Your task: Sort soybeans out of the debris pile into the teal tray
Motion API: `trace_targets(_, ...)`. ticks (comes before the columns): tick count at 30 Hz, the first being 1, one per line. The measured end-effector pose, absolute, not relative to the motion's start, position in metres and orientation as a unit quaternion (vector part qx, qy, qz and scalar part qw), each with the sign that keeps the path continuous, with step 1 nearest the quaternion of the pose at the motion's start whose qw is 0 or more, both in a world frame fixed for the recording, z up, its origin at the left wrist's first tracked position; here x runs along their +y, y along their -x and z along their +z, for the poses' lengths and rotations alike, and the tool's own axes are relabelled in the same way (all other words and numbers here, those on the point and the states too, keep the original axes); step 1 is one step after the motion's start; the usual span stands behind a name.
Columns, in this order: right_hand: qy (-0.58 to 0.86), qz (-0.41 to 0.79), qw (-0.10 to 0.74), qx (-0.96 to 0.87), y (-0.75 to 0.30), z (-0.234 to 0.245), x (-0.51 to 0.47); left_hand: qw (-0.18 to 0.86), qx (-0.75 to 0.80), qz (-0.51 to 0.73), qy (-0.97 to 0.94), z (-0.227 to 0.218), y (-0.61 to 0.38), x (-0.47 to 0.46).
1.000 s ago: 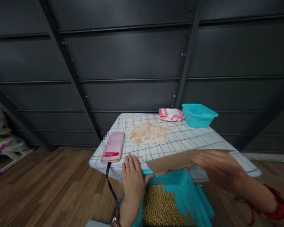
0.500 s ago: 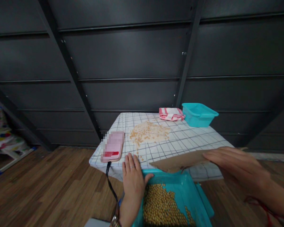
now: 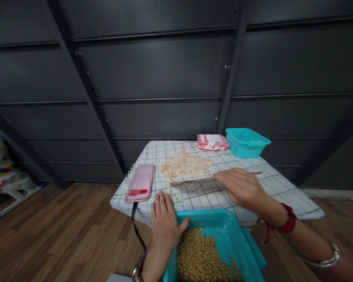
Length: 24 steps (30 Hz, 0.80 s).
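Note:
My right hand [image 3: 242,188] grips a thin piece of brown cardboard [image 3: 191,181], held nearly edge-on over the table by the near side of a patch of pale flakes and yellow bits [image 3: 184,163]. Fingers stretched, my left hand [image 3: 164,221] lies flat at the table's front edge, its thumb at the rim of a turquoise bin [image 3: 223,215]. Inside that bin are many round yellowish-brown beans [image 3: 198,250]. A few loose bits lie on the cloth just beyond my left fingertips.
A checked white cloth [image 3: 270,192] covers the table. On its left lies a pink phone [image 3: 142,178] with a black strap [image 3: 137,231]. Farther back are a folded red-and-white towel [image 3: 212,141] and a turquoise basin [image 3: 247,143]. Dark panels [image 3: 164,70] rise behind.
My right hand has moved left and away from me with the cardboard, from above the bin to over the cloth. The cardboard has turned more edge-on. My left hand stays in place.

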State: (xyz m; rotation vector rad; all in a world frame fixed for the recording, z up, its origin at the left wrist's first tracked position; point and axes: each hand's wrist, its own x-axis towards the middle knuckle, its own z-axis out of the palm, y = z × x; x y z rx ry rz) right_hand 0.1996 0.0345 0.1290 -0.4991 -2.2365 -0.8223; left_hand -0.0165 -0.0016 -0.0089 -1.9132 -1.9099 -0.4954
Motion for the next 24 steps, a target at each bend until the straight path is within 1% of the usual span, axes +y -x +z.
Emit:
trace_targets(7, 0.190, -0.300, 0.340, -0.871, -0.1933, 0.1229, 0.0434, 0.215, -0.665, -0.213, 0.683, -0.0120, 0.0191, -0.0013)
trace_targets(14, 0.197, -0.276, 0.352, -0.872, -0.1929, 0.1194, 0.0455, 0.235, -0.674, -0.204, 0.670, -0.0090, 0.0166, -0.0029)
trace_targets(18, 0.195, -0.278, 0.342, -0.876, -0.1900, 0.1191, 0.0461, 0.256, -0.685, -0.201, 0.652, -0.0063, 0.0160, -0.0054)
trace_targets(24, 0.181, -0.286, 0.334, -0.880, -0.1899, 0.1243, 0.0393, 0.216, -0.699, -0.172, 0.660, -0.0035, 0.0167, -0.0069)
